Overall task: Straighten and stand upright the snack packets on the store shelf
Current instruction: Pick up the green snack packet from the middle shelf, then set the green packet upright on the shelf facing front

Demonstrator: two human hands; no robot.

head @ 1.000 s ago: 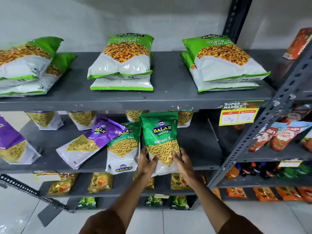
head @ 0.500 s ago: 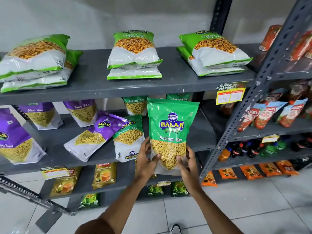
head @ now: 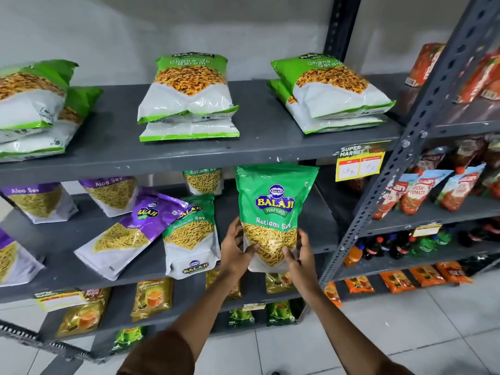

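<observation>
Two hands grip one green Ratlami Sev packet point(head: 273, 212) by its lower part: the left hand point(head: 236, 253) on its left edge, the right hand point(head: 300, 257) on its right. Packet is upright at the front of the middle shelf point(head: 322, 226). Just beside it, a second green packet point(head: 190, 236) stands with a purple packet point(head: 132, 231) leaning against it.

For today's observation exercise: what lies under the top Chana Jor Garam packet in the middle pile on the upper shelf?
Under the top Chana Jor Garam packet lies at least one more packet, flat on the grey upper shelf. Only its white lower end and green edge show; its printed front is covered.
</observation>
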